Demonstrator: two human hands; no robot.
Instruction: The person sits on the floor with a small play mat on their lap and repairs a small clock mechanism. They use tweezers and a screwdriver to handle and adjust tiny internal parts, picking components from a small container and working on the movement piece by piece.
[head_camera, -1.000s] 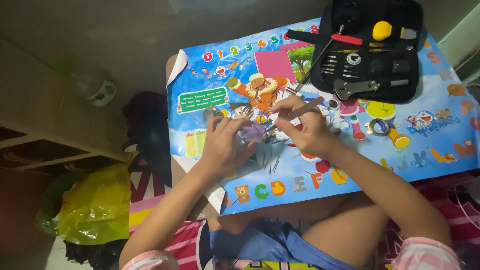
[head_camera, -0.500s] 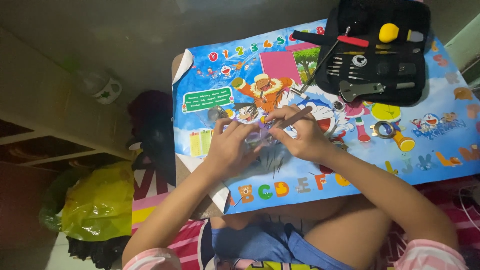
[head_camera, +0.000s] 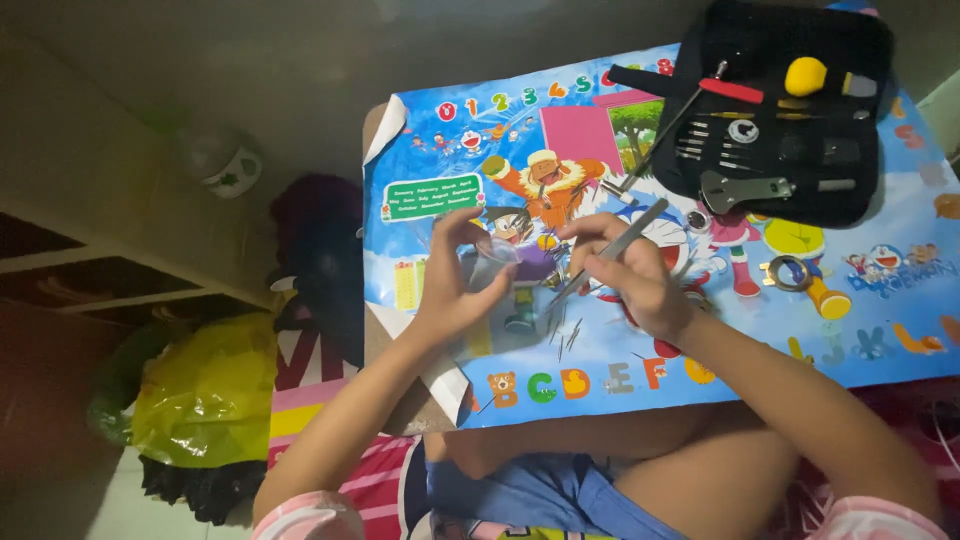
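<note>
My left hand (head_camera: 452, 282) holds a small clear round piece (head_camera: 497, 250) between thumb and fingers, just above a low table covered with a bright cartoon sheet (head_camera: 600, 400). My right hand (head_camera: 632, 275) grips metal tweezers (head_camera: 610, 250), their tip pointing down and left toward several thin dark pins (head_camera: 565, 333) lying on the sheet. The two hands are a short way apart over the table's middle.
A black open tool case (head_camera: 780, 120) with small screwdrivers, a yellow-headed tool and a metal wrench lies at the back right. A ring-shaped part and a yellow-handled tool (head_camera: 800, 277) lie to the right. A yellow plastic bag (head_camera: 205, 390) sits on the floor at left.
My hands have moved apart. The left hand lifted the clear round piece, and the right hand drew the tweezers back to the right. The camera shifted slightly.
</note>
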